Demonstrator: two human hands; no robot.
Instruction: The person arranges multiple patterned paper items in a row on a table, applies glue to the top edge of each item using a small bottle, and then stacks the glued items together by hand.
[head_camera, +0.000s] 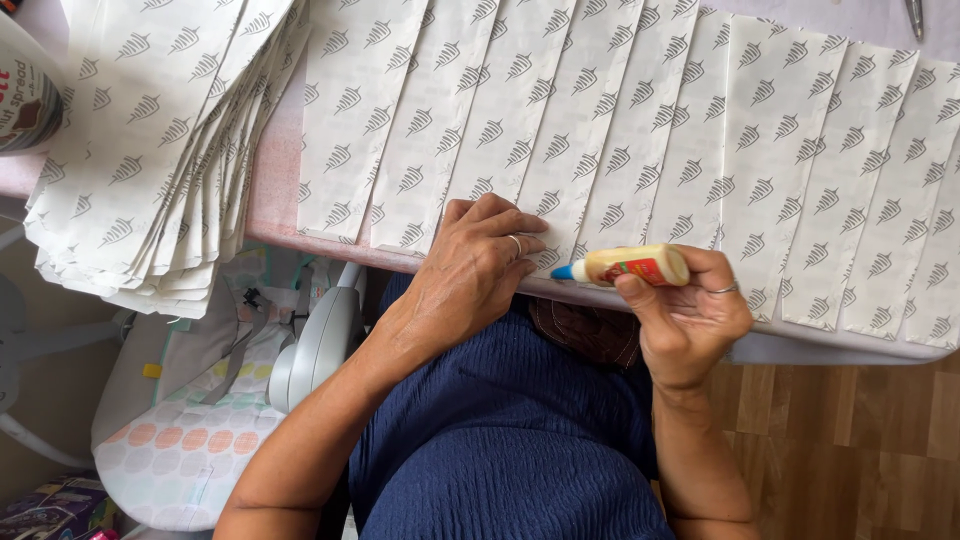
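Pink worktop (275, 190) is being covered by overlapping white leaf-printed paper strips (560, 120). One strip's near end is being pressed flat by the left hand (480, 265), grip open; a cream blue-tipped glue bottle (630, 266) is being held in the right hand (690, 320), grip closed, at the worktop's edge.

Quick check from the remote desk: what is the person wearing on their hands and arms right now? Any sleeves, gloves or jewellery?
Both forearms are bare: no sleeves reach them and no gloves are worn. The left hand carries a thin pale ring on one finger. The right hand also has a slim ring on a finger. No watch or bracelet shows on either wrist. The garment over the body is dark blue, crinkled fabric.
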